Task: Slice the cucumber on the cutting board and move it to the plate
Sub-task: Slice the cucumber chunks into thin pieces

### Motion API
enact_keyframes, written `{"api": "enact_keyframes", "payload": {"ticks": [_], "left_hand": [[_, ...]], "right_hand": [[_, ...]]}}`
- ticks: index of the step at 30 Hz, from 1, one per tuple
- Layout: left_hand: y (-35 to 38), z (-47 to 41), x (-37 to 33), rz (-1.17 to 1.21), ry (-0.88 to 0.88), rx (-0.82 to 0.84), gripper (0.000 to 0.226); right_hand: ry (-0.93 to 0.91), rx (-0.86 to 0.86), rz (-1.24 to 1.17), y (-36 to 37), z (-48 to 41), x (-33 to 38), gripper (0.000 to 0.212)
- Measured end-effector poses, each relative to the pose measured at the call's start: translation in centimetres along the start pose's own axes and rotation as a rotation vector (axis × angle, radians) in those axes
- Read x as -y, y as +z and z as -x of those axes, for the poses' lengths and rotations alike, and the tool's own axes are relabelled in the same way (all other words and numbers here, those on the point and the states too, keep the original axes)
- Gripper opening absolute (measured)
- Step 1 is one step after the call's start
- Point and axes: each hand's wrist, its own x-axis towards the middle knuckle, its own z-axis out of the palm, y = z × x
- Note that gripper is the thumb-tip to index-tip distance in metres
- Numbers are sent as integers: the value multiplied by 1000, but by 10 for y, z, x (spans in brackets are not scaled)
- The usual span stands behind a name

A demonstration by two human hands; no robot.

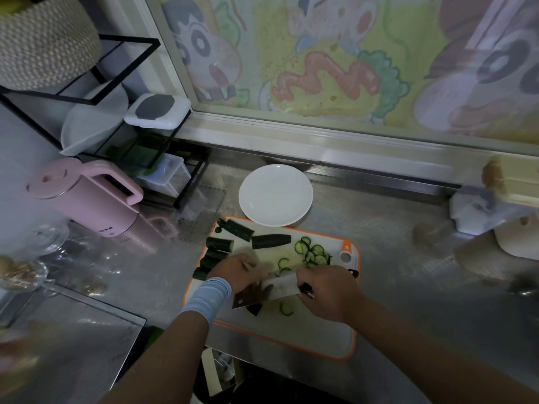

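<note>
Cutting board [306, 330]: I see it on the counter [408, 287], my landmark.
Right hand [328, 293]: clamped on the cleaver [271, 290] handle, blade over the board.
Left hand [236, 271]: fingers curled down beside the blade; what they press I cannot tell.
Cucumber chunks [221, 249]: board's far-left part.
Slices [313, 253]: board's far-right part.
Plate [275, 195]: just beyond the board.

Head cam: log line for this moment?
phase: slicing | right hand: grips cleaver | left hand: steadies cucumber | slices: on board | plate: empty
</note>
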Motion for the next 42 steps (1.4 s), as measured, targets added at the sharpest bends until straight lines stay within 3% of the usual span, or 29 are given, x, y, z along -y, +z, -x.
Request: {"api": "enact_keyframes", "payload": {"ticks": [2,4,7,10,15,17,19,24,28,33,39,42], "left_hand": [[2,5,-2,-60,36,67,45],[4,5,-3,-39,43,-4,26],[6,4,-11,89,61,-103,21],[11,8,-22,137,197,-189,13],[22,12,-20,-160,408,-65,48],[19,6,-15,-283,381,-119,58],[17,7,-13,-214,314,-184,62],[5,20,-16,313,200,-474,42],[9,27,2,548,59,-628,35],[36,40,20,380,-48,-495,22],[63,49,29,185,0,-405,10],[74,48,35,49,46,-396,29]], "right_hand": [[-4,2,14,-1,-1,1,13],[-12,5,12,0,-1,2,14],[-12,-3,-8,0,0,4,12],[-3,-6,-7,0,0,5,11],[15,1,-4,0,2,4,12],[35,13,-12,0,4,3,12],[71,31,-41,0,6,2,14],[209,113,-66,0,12,0,18],[463,203,-302,6,16,5,23],[571,314,-486,29,29,19,20],[586,261,-490,49,40,33,17],[609,156,-480,49,41,29,17]]}}
